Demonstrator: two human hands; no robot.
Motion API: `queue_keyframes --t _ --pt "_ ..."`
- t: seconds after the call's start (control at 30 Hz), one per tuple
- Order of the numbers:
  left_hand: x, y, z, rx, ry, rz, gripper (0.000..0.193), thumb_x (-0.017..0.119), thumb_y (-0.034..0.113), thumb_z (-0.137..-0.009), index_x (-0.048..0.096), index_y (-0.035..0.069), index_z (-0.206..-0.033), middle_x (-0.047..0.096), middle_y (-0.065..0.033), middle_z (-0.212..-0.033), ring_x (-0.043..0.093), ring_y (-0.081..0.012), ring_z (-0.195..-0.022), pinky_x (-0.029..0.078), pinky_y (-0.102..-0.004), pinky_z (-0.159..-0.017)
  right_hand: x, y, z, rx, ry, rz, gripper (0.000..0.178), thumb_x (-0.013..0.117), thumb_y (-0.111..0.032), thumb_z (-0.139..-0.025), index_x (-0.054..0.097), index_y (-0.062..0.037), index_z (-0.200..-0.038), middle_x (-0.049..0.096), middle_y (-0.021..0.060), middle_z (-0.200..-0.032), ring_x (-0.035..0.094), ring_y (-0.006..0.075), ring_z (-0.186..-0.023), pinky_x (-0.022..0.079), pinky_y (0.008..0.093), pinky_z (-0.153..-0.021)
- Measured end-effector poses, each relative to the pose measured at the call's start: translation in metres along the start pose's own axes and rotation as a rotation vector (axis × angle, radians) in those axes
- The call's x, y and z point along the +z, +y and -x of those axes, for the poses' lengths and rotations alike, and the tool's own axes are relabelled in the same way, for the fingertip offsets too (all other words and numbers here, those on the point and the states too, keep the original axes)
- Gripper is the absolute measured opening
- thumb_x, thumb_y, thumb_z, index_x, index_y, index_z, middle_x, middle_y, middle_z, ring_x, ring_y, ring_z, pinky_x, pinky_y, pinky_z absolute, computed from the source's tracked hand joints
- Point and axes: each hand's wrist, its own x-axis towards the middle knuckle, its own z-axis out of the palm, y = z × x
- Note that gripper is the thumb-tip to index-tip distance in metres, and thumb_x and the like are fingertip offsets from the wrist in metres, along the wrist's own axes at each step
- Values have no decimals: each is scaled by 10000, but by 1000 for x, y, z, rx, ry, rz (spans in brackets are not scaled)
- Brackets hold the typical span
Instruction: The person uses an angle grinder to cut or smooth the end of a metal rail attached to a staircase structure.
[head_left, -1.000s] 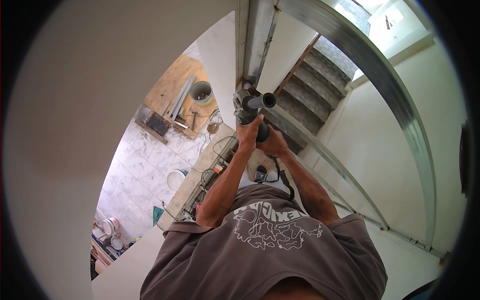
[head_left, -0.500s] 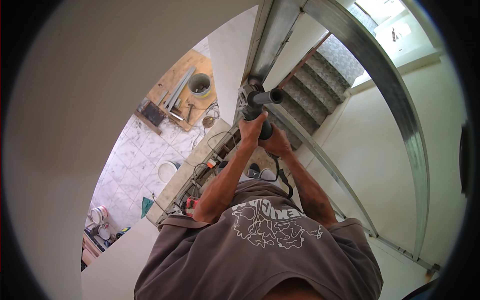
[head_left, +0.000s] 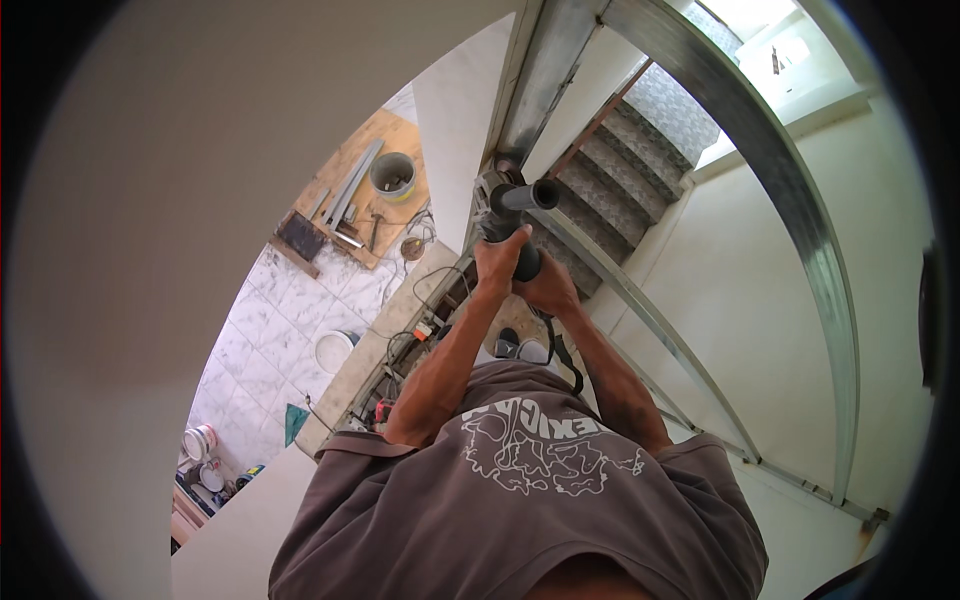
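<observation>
Angle grinder [head_left: 501, 224] held two-handed near a metal post [head_left: 560, 72].
The left hand [head_left: 497, 262] wraps the grinder's body; the right hand [head_left: 550, 287], partly hidden behind it, also grips the tool. The black side handle [head_left: 528, 197] juts rightward, staircase [head_left: 612, 178] beyond. Whether the disc touches metal cannot be told. To the left, a bucket [head_left: 393, 177] stands on a plywood board [head_left: 376, 128].
</observation>
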Motion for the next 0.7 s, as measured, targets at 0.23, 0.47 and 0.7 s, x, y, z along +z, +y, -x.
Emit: queue_keyframes --t 0.23,0.47,0.7 --pt "0 -4 -7 14 -14 30 340 831 154 -758 701 -28 -1014 703 -76 -950 662 -173 -816 523 -336 -760 4 4 -4 -14 37 33 681 863 -406 -645 608 4 -1125 712 218 -1026 698 378 -998 532 448 -811" --pt "-4 -6 -9 -19 -28 18 314 826 134 -761 687 -6 -1006 694 -68 -931 666 -168 -805 546 -326 -747 7 4 -3 -38 60 47 704 846 -418 -641 600 43 -1113 712 254 -986 695 415 -970 546 451 -818" --pt "-2 -4 -1 -59 -56 -39 320 823 154 -770 696 -9 -1014 695 -62 -929 659 -156 -790 544 -319 -738 11 11 4 -12 81 9 722 852 -432 -631 600 41 -1116 705 261 -1024 687 411 -1005 539 450 -830"
